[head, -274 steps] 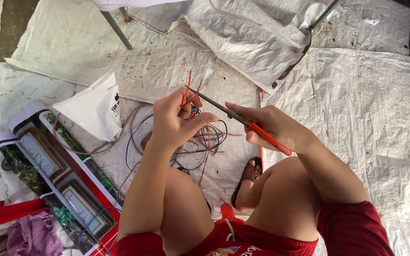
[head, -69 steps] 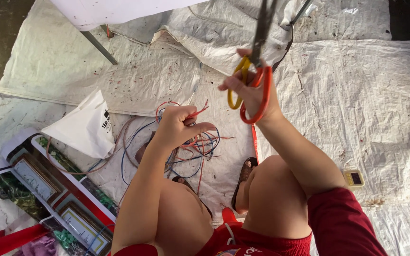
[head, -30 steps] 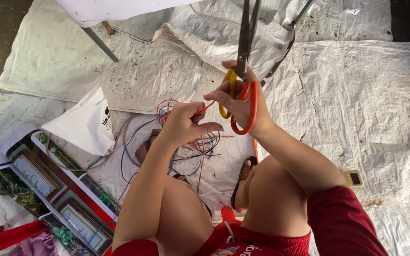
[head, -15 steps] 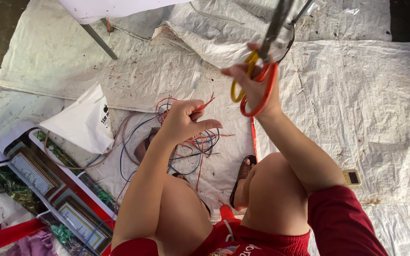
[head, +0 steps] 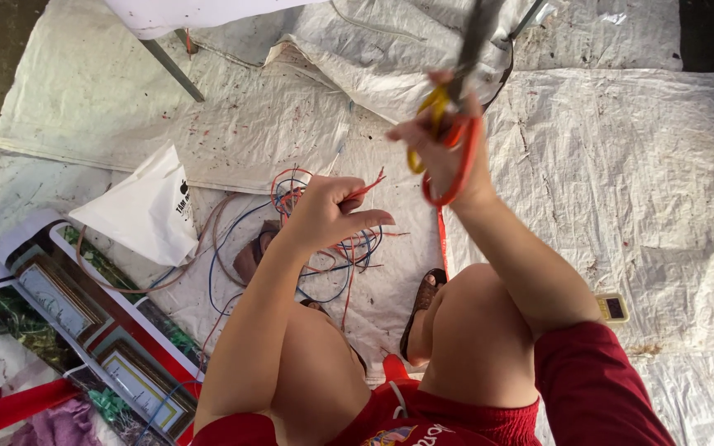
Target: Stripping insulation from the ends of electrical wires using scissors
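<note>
Thin red wire [head: 367, 187] was pinched between thumb and fingers of the left hand [head: 328, 213], its free end poking up and to the right, over the tangle of red, blue and orange wires [head: 324, 248] lying on the woven white floor sheet [head: 638, 206]. Right hand [head: 444, 140] was raised well above the left, fingers closed through the yellow and orange loops of a pair of scissors [head: 456, 107]; blades pointed up and away, blurred, so whether they stood apart or together could not be told.

Step judged: between cuts, wire held ready, tool lifted clear. Next move would call for bringing the blades down to the pinched end and setting them close to the fingers without nicking them.

Around: a white paper bag [head: 146, 206] left of the tangle, rolled printed posters [head: 68, 314] at lower left, a sandal [head: 423, 306] by the knee, a small yellow device [head: 613, 307] on the sheet at right.
</note>
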